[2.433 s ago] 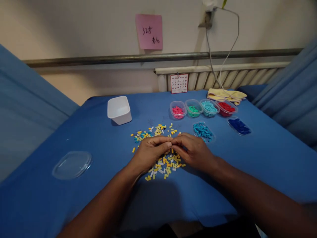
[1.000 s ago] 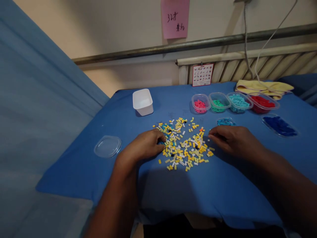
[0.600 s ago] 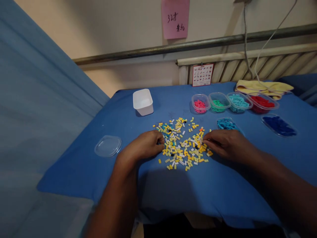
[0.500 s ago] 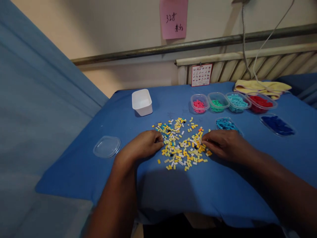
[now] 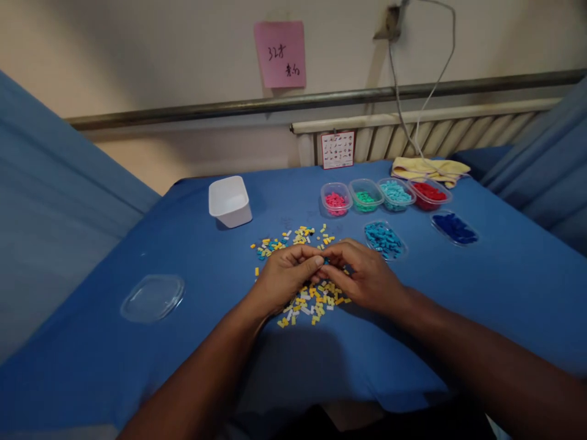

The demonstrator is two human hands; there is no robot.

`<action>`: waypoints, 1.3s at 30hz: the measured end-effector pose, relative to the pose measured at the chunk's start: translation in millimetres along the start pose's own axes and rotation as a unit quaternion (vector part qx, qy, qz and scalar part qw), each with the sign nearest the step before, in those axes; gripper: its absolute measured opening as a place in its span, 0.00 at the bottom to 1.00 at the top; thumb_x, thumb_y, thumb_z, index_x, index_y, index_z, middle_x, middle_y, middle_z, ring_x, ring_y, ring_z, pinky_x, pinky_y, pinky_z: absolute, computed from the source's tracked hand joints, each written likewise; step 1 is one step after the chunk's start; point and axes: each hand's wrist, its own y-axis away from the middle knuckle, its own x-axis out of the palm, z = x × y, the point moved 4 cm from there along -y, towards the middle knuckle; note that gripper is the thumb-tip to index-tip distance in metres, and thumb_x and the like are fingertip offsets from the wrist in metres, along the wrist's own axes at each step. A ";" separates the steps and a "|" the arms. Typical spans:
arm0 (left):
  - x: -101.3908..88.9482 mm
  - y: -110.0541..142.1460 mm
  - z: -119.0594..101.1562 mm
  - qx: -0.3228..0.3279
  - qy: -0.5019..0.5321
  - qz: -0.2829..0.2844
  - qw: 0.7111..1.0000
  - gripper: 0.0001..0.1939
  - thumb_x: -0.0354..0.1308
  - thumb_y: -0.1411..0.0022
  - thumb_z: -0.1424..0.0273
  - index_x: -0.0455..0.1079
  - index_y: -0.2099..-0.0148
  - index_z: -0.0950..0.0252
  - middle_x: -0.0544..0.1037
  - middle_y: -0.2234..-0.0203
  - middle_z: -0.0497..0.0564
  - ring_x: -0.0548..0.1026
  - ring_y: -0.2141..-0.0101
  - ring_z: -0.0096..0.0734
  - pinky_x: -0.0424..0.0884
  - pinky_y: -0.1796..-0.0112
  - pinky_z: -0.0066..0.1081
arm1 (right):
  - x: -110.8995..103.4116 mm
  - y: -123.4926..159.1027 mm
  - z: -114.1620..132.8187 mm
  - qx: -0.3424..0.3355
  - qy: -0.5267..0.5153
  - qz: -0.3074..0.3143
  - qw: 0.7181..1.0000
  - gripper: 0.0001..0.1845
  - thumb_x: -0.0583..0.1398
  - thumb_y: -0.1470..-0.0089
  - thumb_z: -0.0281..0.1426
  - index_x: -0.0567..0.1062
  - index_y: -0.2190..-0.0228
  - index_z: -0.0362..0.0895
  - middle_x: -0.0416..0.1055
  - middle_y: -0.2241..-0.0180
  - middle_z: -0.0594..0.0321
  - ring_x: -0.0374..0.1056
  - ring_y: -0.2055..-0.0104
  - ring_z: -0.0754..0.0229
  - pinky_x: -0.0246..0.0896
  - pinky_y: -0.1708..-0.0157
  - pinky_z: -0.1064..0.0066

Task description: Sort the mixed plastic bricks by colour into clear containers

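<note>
Over the middle of a loose pile of small toy bricks [image 5: 316, 302], mostly yellow and white with some blue, my two hands meet at the fingertips. My left hand [image 5: 293, 272] is closed in a pinch, thumb on top. Facing it, my right hand [image 5: 364, 272] is pinched too. Between the fingertips shows a bit of a small blue brick [image 5: 326, 261]; the fingers hide most of it. Part of the pile lies hidden beneath both hands.
Clear tubs of pink [image 5: 336, 201], green [image 5: 365, 198], light blue [image 5: 396, 194] and red [image 5: 429, 193] bricks line the back. Nearer are trays of blue [image 5: 385, 239] and dark blue pieces [image 5: 454, 228]. A white tub [image 5: 233, 217] and a clear lid [image 5: 153, 298] lie left.
Both hands have moved inward from the pile's two sides and now meet over it, with a blue brick between their fingertips. The camera view has shifted to the right.
</note>
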 end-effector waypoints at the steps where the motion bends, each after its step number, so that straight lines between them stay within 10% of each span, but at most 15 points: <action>1: 0.7 -0.3 0.9 0.000 -0.004 0.000 1.000 0.19 0.74 0.41 0.56 0.80 0.58 0.67 0.83 0.70 0.51 0.77 0.71 0.25 0.74 0.65 0.27 | -1.0 -1.4 -0.2 -0.008 0.005 -0.005 1.000 0.07 0.61 0.32 0.28 0.77 0.54 0.49 0.78 0.60 0.59 0.75 0.58 0.55 0.71 0.58 0.63; 6: -14.8 -1.9 -5.3 0.016 -0.047 -0.044 0.998 0.21 0.74 0.42 0.55 0.82 0.53 0.65 0.86 0.65 0.53 0.80 0.68 0.30 0.76 0.64 0.29 | -20.3 -6.6 -14.8 -0.012 0.062 -0.014 0.998 0.07 0.61 0.35 0.26 0.78 0.56 0.46 0.79 0.61 0.58 0.76 0.59 0.55 0.70 0.59 0.65; 12: -84.4 8.3 -35.9 0.080 -0.188 -0.217 0.954 0.13 0.72 0.42 0.58 0.83 0.61 0.63 0.82 0.70 0.49 0.75 0.72 0.27 0.71 0.70 0.28 | -83.1 3.8 -75.3 0.123 0.269 0.020 0.955 0.11 0.62 0.40 0.32 0.82 0.58 0.44 0.81 0.64 0.54 0.75 0.67 0.50 0.64 0.66 0.62; 16: -100.2 16.7 -40.4 0.068 -0.245 -0.143 0.956 0.12 0.71 0.41 0.59 0.81 0.63 0.64 0.82 0.69 0.51 0.76 0.70 0.30 0.72 0.67 0.30 | -102.1 14.7 -99.5 0.163 0.348 0.066 0.921 0.11 0.62 0.40 0.34 0.83 0.59 0.46 0.82 0.65 0.54 0.75 0.69 0.50 0.58 0.70 0.63; 28: -80.4 9.9 -15.9 0.085 -0.581 -0.018 0.809 0.12 0.57 0.32 0.69 0.83 0.55 0.58 0.83 0.57 0.53 0.80 0.59 0.39 0.72 0.59 0.36 | -72.4 8.3 -63.2 0.046 0.292 0.051 0.954 0.15 0.58 0.30 0.37 0.83 0.56 0.44 0.84 0.57 0.51 0.79 0.59 0.47 0.66 0.63 0.61; 39: -68.0 15.8 -26.8 0.061 -0.628 -0.001 0.776 0.09 0.57 0.36 0.74 0.78 0.59 0.61 0.82 0.61 0.53 0.76 0.64 0.37 0.67 0.64 0.34 | -30.7 11.5 -30.1 -0.065 0.147 0.150 0.976 0.12 0.56 0.27 0.33 0.80 0.58 0.44 0.81 0.64 0.58 0.77 0.63 0.57 0.66 0.62 0.67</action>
